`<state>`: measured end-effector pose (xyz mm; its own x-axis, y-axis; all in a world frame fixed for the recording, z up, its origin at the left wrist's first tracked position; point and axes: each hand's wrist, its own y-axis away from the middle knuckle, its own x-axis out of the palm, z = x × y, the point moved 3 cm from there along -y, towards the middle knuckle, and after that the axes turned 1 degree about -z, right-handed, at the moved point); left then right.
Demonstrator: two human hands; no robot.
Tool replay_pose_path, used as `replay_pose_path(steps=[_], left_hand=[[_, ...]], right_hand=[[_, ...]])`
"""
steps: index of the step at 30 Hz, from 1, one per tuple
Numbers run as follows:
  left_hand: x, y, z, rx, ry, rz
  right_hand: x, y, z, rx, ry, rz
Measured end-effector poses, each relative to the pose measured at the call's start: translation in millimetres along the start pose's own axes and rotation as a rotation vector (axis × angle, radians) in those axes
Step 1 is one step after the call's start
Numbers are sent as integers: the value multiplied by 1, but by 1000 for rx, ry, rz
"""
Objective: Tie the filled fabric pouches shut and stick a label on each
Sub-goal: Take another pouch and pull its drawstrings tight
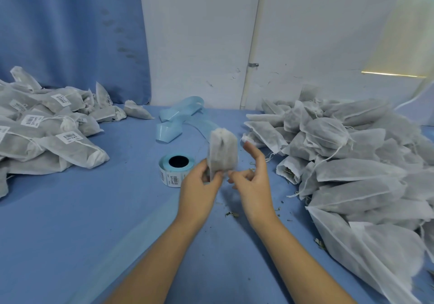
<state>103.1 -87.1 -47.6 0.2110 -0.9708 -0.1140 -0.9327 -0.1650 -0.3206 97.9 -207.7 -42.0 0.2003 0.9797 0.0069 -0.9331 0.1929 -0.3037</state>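
Note:
A filled white fabric pouch (pixel 222 151) stands upright above the blue table, blurred by motion. My left hand (pixel 199 186) grips its lower end. My right hand (pixel 252 177) is just right of it, thumb and forefinger pinched together near the pouch's bottom, probably on its thin drawstring, the other fingers raised. A roll of barcode labels (pixel 175 169) lies on the table just left of my left hand. Its spent blue backing strip (pixel 178 120) curls behind it.
A heap of unlabelled filled pouches (pixel 352 162) covers the table's right side. Tied pouches with barcode labels (pixel 47 130) are piled at the left. Dried herb crumbs (pixel 231 214) lie near my hands. A blue curtain (pixel 70 33) and white wall stand behind.

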Motion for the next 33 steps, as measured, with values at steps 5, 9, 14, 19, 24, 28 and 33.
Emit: replay_pose_path(steps=[5,9,14,19,24,28,33], left_hand=[[1,3,-2,93,-121,32],[0,2,1,89,-186,-48],[-3,5,3,25,-206,-174],[-6,12,-9,150,-70,-290],[0,20,-18,400,-85,-167],[11,23,-13,434,-254,12],[7,17,-11,439,-307,-70]], right_hand=[[4,1,1,-20,-82,56],[2,-3,8,-115,-35,-33],[-5,-6,1,-90,13,-83],[-8,-8,-7,-96,108,-84],[-8,-9,-13,-88,150,-83],[-9,-9,-13,-94,158,-73],[-10,-10,-12,-71,73,-90]])
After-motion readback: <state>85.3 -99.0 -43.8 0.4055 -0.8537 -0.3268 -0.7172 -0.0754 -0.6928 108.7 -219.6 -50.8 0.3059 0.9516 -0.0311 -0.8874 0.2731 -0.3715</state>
